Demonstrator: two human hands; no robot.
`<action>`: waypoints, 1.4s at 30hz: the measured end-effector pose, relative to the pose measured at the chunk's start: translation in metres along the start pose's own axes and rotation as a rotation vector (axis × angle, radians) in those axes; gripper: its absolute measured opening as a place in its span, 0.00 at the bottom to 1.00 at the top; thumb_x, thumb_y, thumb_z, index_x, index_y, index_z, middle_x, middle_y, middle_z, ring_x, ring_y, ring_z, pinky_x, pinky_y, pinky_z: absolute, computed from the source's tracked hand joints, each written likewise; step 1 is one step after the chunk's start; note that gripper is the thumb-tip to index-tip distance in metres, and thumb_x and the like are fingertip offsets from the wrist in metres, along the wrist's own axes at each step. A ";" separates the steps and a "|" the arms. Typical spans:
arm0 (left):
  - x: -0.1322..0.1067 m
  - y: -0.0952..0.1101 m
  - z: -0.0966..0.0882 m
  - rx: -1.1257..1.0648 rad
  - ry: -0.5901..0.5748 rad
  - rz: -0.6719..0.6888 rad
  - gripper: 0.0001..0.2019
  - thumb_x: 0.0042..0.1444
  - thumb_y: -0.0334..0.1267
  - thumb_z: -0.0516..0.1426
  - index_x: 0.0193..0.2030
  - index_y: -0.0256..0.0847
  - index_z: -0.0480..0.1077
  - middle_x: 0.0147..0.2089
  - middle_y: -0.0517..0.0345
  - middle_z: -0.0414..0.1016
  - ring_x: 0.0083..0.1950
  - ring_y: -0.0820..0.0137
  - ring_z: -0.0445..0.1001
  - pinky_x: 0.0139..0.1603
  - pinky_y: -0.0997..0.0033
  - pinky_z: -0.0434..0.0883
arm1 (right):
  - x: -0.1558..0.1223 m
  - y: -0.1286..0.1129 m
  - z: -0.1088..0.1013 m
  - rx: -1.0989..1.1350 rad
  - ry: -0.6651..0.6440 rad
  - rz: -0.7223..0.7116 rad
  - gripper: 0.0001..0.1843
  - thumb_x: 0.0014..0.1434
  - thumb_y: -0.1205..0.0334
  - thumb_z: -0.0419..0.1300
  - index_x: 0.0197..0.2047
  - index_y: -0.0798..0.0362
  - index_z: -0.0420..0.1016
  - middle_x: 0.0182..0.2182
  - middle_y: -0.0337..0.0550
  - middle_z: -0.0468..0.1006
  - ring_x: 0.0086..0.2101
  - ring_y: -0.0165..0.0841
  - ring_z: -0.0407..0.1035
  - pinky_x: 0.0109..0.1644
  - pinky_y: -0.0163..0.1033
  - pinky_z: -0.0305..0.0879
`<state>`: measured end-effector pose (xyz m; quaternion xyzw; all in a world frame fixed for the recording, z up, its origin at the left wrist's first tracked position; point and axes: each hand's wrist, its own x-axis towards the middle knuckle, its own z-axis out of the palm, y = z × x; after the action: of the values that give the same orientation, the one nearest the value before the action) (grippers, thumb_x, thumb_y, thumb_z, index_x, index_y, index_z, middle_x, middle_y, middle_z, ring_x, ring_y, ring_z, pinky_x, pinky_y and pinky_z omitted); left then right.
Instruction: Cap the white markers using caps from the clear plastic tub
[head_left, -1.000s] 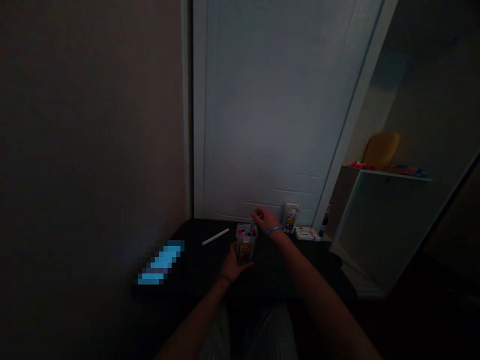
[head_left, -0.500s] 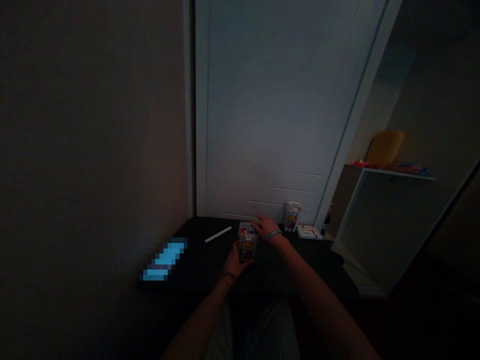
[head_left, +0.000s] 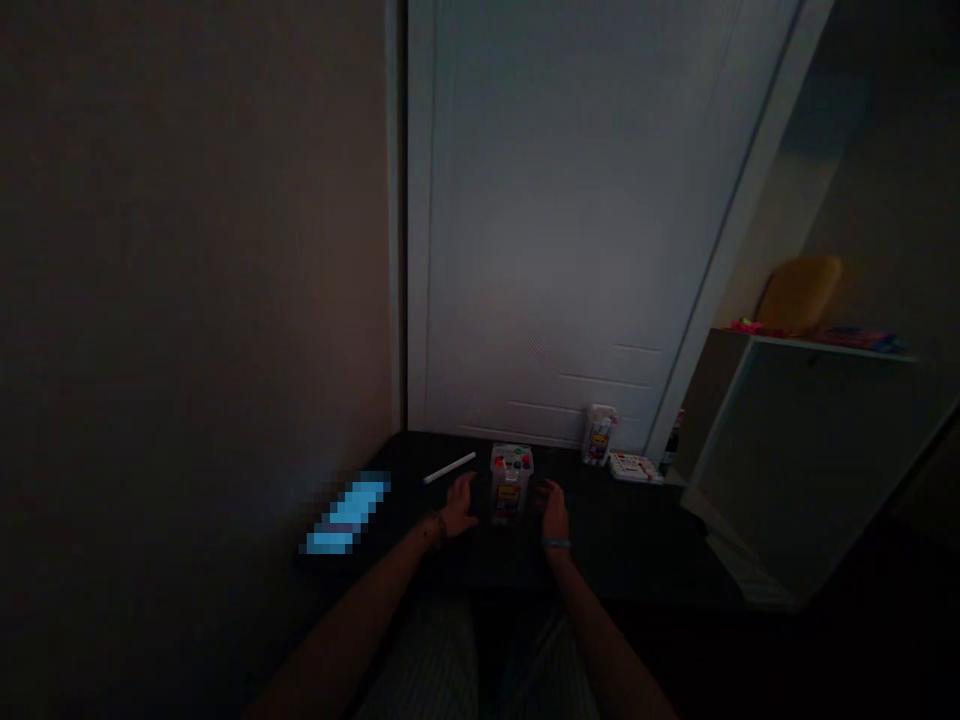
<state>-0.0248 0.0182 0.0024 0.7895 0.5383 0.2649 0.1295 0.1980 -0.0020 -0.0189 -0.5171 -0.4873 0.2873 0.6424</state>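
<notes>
The room is very dark. A clear box of coloured markers stands upright on a dark table. My left hand is just left of the box, fingers apart, a small gap from it. My right hand, with a light wristband, is just right of the box, fingers loosely curled and apart, holding nothing I can make out. Neither hand grips the box.
A white stick-like pen lies left of the box. A lit blue screen rests at the table's left edge. A second marker pack and a flat white item sit by the white door. A shelf unit stands right.
My right hand came down from the top of the marker box to its right side. My left hand let go of the box and moved slightly left. The view shifted a little.
</notes>
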 end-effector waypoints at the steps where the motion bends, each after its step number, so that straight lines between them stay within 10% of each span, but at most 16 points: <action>1: 0.003 -0.006 -0.008 0.030 0.011 -0.014 0.40 0.39 0.28 0.56 0.61 0.38 0.47 0.62 0.46 0.51 0.64 0.59 0.50 0.62 0.58 0.52 | -0.002 0.001 0.001 0.001 -0.012 -0.015 0.28 0.60 0.44 0.37 0.52 0.53 0.64 0.39 0.46 0.74 0.32 0.32 0.69 0.38 0.38 0.64; 14: 0.016 -0.046 -0.025 0.334 0.145 -0.307 0.22 0.54 0.32 0.48 0.57 0.35 0.55 0.63 0.41 0.54 0.62 0.54 0.51 0.56 0.53 0.55 | -0.009 -0.011 0.001 -0.291 -0.133 -0.153 0.24 0.63 0.52 0.33 0.51 0.52 0.62 0.42 0.47 0.73 0.38 0.33 0.70 0.42 0.38 0.64; 23: 0.018 -0.038 -0.026 0.341 0.113 -0.314 0.18 0.55 0.27 0.45 0.52 0.37 0.63 0.52 0.42 0.63 0.53 0.58 0.62 0.50 0.57 0.62 | -0.009 -0.016 0.000 -0.273 -0.105 -0.121 0.27 0.63 0.50 0.31 0.50 0.52 0.63 0.40 0.47 0.74 0.36 0.32 0.70 0.41 0.37 0.64; 33: -0.002 -0.005 -0.039 -0.038 0.353 -0.446 0.14 0.58 0.32 0.42 0.38 0.33 0.69 0.32 0.49 0.69 0.37 0.64 0.70 0.39 0.66 0.66 | -0.006 -0.023 -0.005 -0.153 -0.021 -0.070 0.30 0.61 0.45 0.33 0.50 0.55 0.63 0.38 0.48 0.73 0.32 0.33 0.69 0.38 0.37 0.63; 39: -0.070 0.029 -0.041 -0.460 0.542 -0.338 0.28 0.59 0.53 0.35 0.36 0.37 0.69 0.25 0.59 0.64 0.26 0.71 0.64 0.27 0.75 0.62 | -0.034 -0.048 -0.022 0.014 0.123 -0.244 0.26 0.60 0.50 0.39 0.58 0.53 0.52 0.40 0.49 0.67 0.36 0.34 0.65 0.41 0.40 0.62; 42: -0.091 0.042 -0.036 -0.635 0.270 -0.221 0.27 0.55 0.58 0.43 0.23 0.37 0.68 0.20 0.62 0.59 0.24 0.73 0.59 0.26 0.75 0.59 | -0.057 -0.060 -0.032 0.062 0.017 -0.403 0.31 0.58 0.47 0.41 0.61 0.52 0.46 0.39 0.48 0.65 0.33 0.34 0.65 0.40 0.42 0.63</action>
<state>-0.0371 -0.0842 0.0276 0.6051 0.5234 0.5050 0.3238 0.1992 -0.0825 0.0189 -0.3916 -0.5665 0.1636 0.7064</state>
